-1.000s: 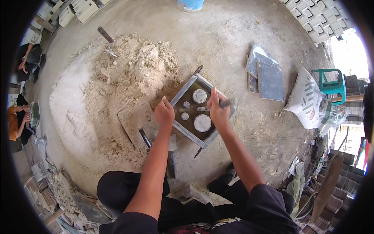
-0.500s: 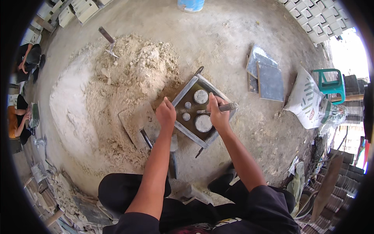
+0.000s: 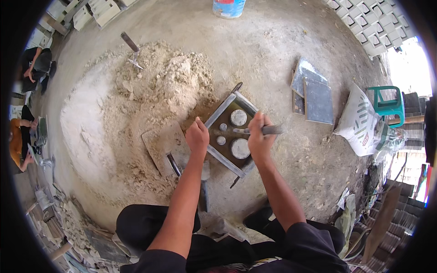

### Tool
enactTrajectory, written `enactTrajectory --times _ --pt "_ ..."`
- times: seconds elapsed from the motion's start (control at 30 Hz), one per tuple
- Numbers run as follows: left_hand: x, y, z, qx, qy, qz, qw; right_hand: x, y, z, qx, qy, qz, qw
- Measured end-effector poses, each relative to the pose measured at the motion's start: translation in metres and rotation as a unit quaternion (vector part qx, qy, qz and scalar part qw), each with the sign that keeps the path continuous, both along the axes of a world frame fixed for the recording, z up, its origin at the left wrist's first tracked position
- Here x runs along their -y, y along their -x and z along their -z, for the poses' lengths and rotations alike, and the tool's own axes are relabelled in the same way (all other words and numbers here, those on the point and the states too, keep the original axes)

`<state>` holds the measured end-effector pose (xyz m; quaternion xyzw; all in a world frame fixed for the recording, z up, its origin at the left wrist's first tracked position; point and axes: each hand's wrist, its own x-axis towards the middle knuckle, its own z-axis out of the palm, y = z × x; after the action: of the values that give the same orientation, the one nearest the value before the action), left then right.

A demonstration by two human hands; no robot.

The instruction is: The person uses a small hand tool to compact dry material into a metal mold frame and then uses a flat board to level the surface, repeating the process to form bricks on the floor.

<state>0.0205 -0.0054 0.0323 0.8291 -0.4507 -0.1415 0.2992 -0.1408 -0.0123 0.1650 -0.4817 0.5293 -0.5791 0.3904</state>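
Observation:
A square metal mould frame (image 3: pixel 226 161) lies cornerwise on the floor in front of me. Inside it, on a dark base, are two large round discs (image 3: pixel 240 148) and two small round ones (image 3: pixel 221 140). My left hand (image 3: pixel 197 135) is closed at the frame's left corner, which it hides. Over the right side of the frame, my right hand (image 3: pixel 261 141) grips a hand tool (image 3: pixel 273 129) by its dark handle. The tool's thin metal end points left, between the two large discs. My fingers cover its middle.
Left of the frame rises a sandy heap (image 3: pixel 168 77) with a handled tool (image 3: pixel 130 43) stuck in it. A trowel (image 3: pixel 205 193) lies near my knees. Flat dark boards (image 3: pixel 318 100), a white sack (image 3: pixel 357 123) and a green stool (image 3: pixel 388 105) are at right. Two people sit far left.
My right hand has turned the tool slightly and shifted a little to the right. The whole view has drifted slightly. My left hand stays at the frame's corner.

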Motion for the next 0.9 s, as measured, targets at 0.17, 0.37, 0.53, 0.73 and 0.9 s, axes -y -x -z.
enactTrajectory --times 0.17,0.37,0.53,0.73,0.9 --pt "0.001 -0.001 -0.002 -0.006 0.006 -0.012 1.0 -0.002 -0.002 0.016 -0.057 0.013 -0.053 0.997" --pt "0.002 0.004 -0.007 -0.04 -0.018 -0.011 0.999 0.025 -0.008 0.041 -0.074 0.004 -0.036 0.997" --pt "-0.002 0.002 -0.011 -0.056 -0.054 -0.016 0.997 0.022 -0.019 0.02 0.06 0.116 -0.044 0.99" --pt "0.0 -0.002 -0.011 -0.048 -0.04 -0.011 0.998 0.047 -0.026 0.011 0.042 0.007 -0.161 0.986" --pt "0.003 0.002 -0.007 -0.046 -0.03 -0.015 0.998 0.05 -0.029 0.024 -0.066 -0.019 -0.184 0.98"
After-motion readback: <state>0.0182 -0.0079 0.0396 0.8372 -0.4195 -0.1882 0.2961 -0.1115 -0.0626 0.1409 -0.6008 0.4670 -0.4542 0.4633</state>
